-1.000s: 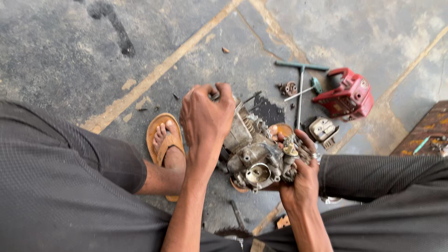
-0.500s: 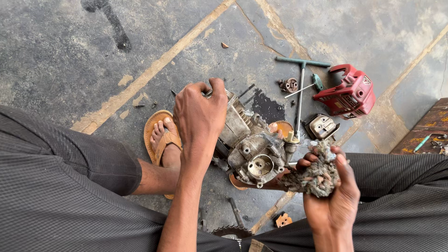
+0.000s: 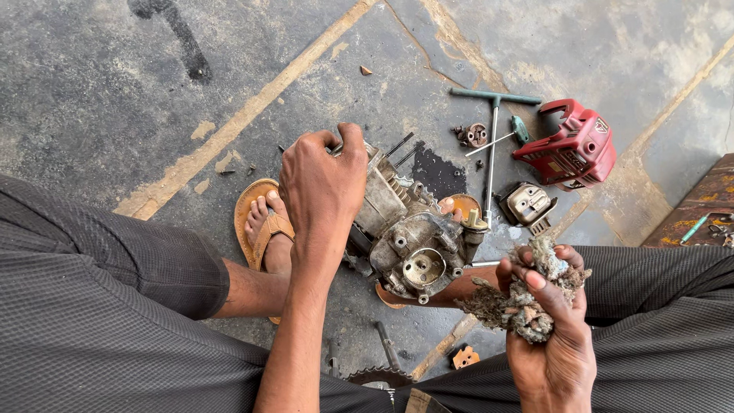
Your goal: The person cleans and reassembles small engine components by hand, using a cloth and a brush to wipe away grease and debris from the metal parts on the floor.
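My left hand point(image 3: 325, 187) reaches forward on a straight arm, back up, fingers curled tight in a grip. My right hand point(image 3: 547, 321) sits lower and closer, palm turned inward, fingers clenched shut.

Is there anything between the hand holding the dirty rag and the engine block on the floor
Nothing visible. The right hand grips the rag just right of the engine, with only bare floor between them. The left hand already rests on the engine's top.
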